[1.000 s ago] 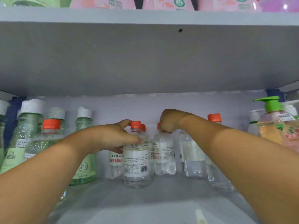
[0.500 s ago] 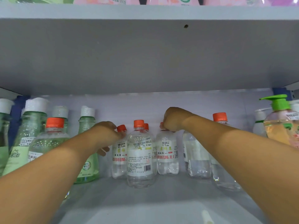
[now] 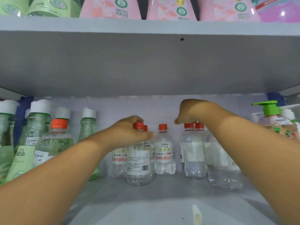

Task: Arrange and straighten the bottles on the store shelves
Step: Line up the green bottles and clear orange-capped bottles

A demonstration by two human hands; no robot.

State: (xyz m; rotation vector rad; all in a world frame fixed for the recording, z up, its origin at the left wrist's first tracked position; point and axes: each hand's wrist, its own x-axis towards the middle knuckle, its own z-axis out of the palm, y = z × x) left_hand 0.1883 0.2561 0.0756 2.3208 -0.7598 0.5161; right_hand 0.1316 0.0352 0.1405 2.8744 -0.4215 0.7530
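My left hand (image 3: 129,133) curls round the neck of the front clear bottle (image 3: 139,166), which stands upright on the shelf (image 3: 162,200) straight ahead, its barcode side facing me. My right hand (image 3: 190,111) pinches a red cap (image 3: 188,125) on the next cluster to the right. The bottles are smooth, round clear plastic with ribbed red caps and white labels; the left hand is nearer the crooked one.

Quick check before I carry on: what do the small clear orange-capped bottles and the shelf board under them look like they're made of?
Clear bottles: apparently thin transparent plastic; glossy, see-through, with ribbed moulded bases and paper-like printed labels. Orange caps: opaque plastic, seemingly ridged screw tops. Shelf board: smooth, matt, light grey; painted metal or laminate, cannot tell which.
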